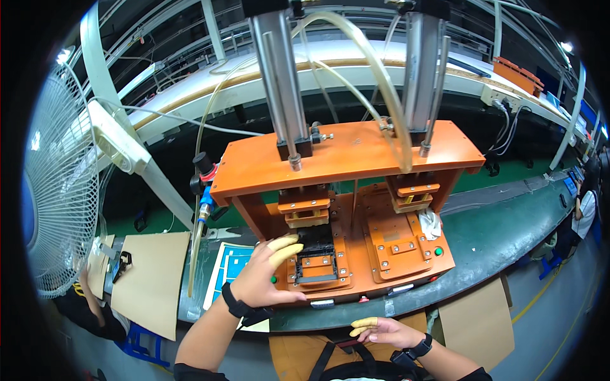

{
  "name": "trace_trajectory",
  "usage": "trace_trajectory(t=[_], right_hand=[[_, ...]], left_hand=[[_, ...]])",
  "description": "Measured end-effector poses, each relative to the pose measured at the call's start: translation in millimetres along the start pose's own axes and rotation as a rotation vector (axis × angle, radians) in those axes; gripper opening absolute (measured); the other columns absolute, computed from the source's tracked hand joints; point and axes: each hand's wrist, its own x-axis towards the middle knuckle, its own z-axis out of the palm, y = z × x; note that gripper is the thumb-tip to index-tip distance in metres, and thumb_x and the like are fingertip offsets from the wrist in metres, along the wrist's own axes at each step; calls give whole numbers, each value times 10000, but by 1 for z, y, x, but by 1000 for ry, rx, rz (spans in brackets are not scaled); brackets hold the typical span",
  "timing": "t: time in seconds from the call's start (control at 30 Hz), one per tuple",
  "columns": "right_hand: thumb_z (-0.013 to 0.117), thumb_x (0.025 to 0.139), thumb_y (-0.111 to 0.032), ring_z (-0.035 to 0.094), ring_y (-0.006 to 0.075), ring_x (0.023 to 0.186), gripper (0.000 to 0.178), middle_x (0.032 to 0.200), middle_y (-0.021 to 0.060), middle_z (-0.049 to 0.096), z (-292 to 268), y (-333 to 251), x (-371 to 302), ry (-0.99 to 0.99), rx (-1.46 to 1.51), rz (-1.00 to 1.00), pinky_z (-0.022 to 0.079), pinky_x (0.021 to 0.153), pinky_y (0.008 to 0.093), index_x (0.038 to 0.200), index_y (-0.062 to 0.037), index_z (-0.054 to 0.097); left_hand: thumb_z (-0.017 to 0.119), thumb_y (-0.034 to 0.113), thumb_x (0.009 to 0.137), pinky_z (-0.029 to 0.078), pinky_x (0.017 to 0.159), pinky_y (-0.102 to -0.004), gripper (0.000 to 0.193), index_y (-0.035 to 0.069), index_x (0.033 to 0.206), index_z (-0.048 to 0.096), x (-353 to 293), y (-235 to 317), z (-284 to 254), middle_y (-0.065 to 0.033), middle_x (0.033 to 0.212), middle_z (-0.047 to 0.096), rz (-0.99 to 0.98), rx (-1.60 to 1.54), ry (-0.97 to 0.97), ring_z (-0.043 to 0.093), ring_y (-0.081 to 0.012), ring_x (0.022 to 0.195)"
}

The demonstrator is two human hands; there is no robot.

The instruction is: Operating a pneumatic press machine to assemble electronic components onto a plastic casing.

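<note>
Green surface (502,222) bends round beneath an orange press (375,143). Cardboard sheet (152,273) well left of the press; blue-and-white sheet (219,270) nearer its left side. Right fixture (397,247) and left fixture (343,270) lie in the press's two halves. Left hand (270,270) at the press's left front, grip open, covered fingertips beside the work, contact unclear. Right hand (389,331) in front of the press, grip loosely open, apparently holding nothing. Black frame (316,244) lies on the press's left fixture. White cloth (431,224) at the press's right side. Progress, by judgement: frame looks set in place at left; none shows at right; whether any pressing is done, cannot tell. Room: near edge runs just ahead of the press base; sheets crowd the left; rightward the surface offers a longer stretch; headroom under the press's left block looks tight.
</note>
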Motion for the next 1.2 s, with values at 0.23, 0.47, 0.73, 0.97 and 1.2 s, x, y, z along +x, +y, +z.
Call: trace_trajectory(t=[0.23, 0.47, 0.73, 0.97, 1.2], right_hand=[[559, 968, -107, 541, 160, 1139, 482, 1294, 108, 568, 13, -2, 14, -29, -35, 50, 412, 1020, 329, 1418, -7, 420], [527, 1001, -125, 591, 128, 1038, 413, 1194, 78, 623, 38, -1, 70, -31, -133, 128, 463, 944, 267, 1388, -5, 447], [587, 976, -149, 621, 102, 929, 429, 1106, 60, 632, 78, 17, 147, -6, -193, 279, 517, 807, 254, 1373, -53, 456], [620, 954, -226, 617, 86, 806, 470, 981, 23, 637, 95, 22, 175, -19, -287, 149, 531, 690, 256, 1367, -67, 463], [579, 974, -217, 613, 106, 936, 440, 1071, 25, 610, 92, 29, 196, -102, -111, 258, 564, 729, 277, 1375, -78, 462]], left_hand=[[736, 397, 753, 404, 992, -439, 609, 27, 1218, 605, -94, -20, 34, -166, 1179, 619, -51, 212, 147, 556, -362, 1153], [724, 180, 753, 413, 966, -429, 402, 34, 1117, 638, -147, -34, 60, -146, 1168, 617, -390, 69, 450, 553, -342, 1145], [806, 198, 687, 437, 945, -460, 318, 66, 954, 695, -147, -38, 85, -110, 1103, 659, -565, 275, 298, 581, -345, 1113], [777, 204, 704, 419, 955, -492, 196, 109, 869, 734, -153, -45, 88, -90, 1094, 663, -597, 192, 359, 572, -349, 1119], [744, 143, 717, 475, 889, -436, 133, 91, 839, 733, -150, -52, 78, -110, 978, 698, -647, 34, 376, 624, -341, 1011]])
